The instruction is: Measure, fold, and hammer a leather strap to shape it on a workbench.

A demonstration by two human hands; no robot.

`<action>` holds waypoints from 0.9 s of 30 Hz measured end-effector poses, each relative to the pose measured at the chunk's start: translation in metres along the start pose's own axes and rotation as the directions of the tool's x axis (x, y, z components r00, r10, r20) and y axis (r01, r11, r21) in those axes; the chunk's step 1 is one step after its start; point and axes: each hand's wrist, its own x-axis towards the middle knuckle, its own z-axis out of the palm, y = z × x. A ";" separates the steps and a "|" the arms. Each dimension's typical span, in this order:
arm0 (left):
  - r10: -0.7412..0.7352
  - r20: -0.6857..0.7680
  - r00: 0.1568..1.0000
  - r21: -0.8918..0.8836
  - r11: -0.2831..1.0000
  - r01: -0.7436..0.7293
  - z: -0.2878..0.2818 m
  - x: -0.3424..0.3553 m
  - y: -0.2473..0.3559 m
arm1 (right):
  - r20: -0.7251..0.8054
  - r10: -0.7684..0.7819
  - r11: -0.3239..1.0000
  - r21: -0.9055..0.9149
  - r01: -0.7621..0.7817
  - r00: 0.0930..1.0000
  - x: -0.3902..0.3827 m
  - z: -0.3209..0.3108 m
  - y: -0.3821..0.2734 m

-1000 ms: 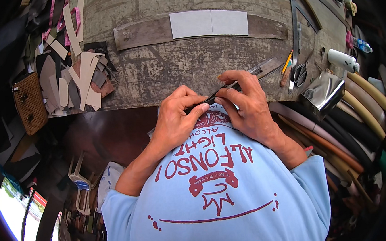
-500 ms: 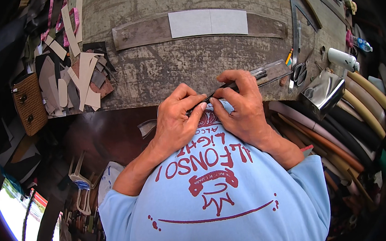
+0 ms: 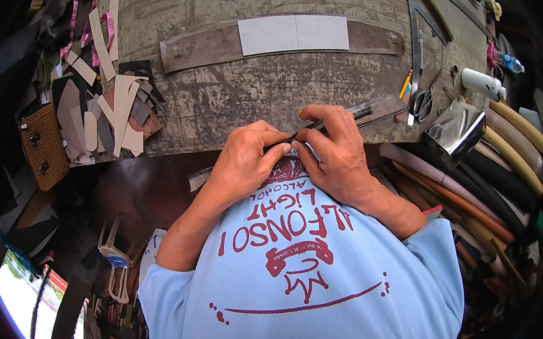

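Note:
Close to my chest, at the table's near edge, both hands pinch a long dark strip (image 3: 377,110) with a shiny, see-through part. My left hand (image 3: 249,158) has its thumb and fingers closed on the strip's middle part. Right beside it, my right hand (image 3: 340,155) pinches the same strip, its fingers bent and the fingertips almost touching the left ones. One length trails to the right over the tabletop; another end (image 3: 200,178) shows left of my left wrist, below the edge. The part between my fingertips is mostly hidden.
On the worn table (image 3: 216,98) lies a brown band (image 3: 203,50) with white paper (image 3: 293,33) across it. Leather scraps (image 3: 126,110) and a woven brown pouch (image 3: 42,146) are at left. Scissors (image 3: 421,103), a white bottle (image 3: 483,84) and a shiny tin (image 3: 456,130) sit right, above material rolls (image 3: 474,187).
Both hands have shifted slightly, the right fingers lowering and curling closer. The strip's right length has turned and now lies partly nearer the right hand.

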 end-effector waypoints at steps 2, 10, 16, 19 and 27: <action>0.011 0.004 1.000 -0.019 1.000 -0.011 -0.001 0.000 0.001 | -0.009 0.026 0.999 0.046 -0.025 1.000 -0.002 -0.001 0.004; 0.003 -0.050 0.999 -0.071 0.997 -0.006 0.007 -0.007 -0.002 | 0.071 -0.088 0.995 0.045 0.085 0.994 -0.002 -0.016 0.021; -0.010 -0.058 0.998 0.065 0.998 0.014 0.007 -0.004 0.004 | 0.033 -0.131 0.991 0.040 0.130 0.991 0.001 -0.018 0.023; -0.005 0.045 0.999 0.116 0.993 0.000 0.001 -0.001 0.004 | 0.045 -0.138 0.990 0.039 0.137 0.989 0.002 -0.017 0.022; 0.072 -0.085 0.994 -0.013 0.997 -0.073 0.008 -0.007 0.002 | 0.018 -0.046 0.998 -0.030 0.047 0.999 0.005 -0.018 0.013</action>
